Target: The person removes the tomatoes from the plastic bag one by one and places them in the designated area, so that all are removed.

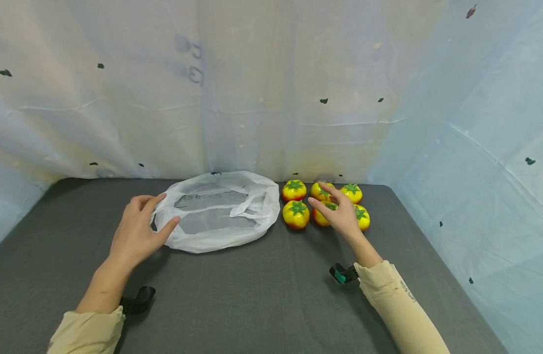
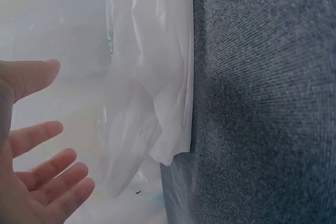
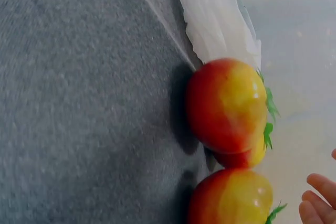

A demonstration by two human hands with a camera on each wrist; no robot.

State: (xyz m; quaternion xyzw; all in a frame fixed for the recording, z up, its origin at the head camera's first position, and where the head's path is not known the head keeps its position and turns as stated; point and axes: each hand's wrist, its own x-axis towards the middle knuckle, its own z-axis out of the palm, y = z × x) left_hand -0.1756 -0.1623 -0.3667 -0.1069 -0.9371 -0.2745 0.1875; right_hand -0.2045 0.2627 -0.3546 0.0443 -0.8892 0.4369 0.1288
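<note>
An opened white plastic bag [image 1: 227, 241] with loose handles lies on the grey table, its mouth facing up. At the bag's left rim, my left hand [image 1: 136, 231] is held with thumb and fingers apart; in the left wrist view this hand [image 2: 42, 177] is empty, beside the bag [image 2: 147, 66]. Several yellow-and-red tomatoes with green leafy tops stand in two rows right of the bag, including a front left tomato [image 1: 295, 215]. My right hand [image 1: 342, 214] hovers over the middle tomatoes, thumb and fingers apart, partly covering the front middle tomato [image 1: 321, 216]. Only fingertips [image 3: 320, 192] show in the right wrist view.
The dark grey table [image 1: 245, 305] reaches back to a pale plastic sheet [image 1: 254, 88] hung behind it. Another sheet [image 1: 488, 162] hangs along the right side. Black bands are on both wrists, such as the left wristband [image 1: 138, 301].
</note>
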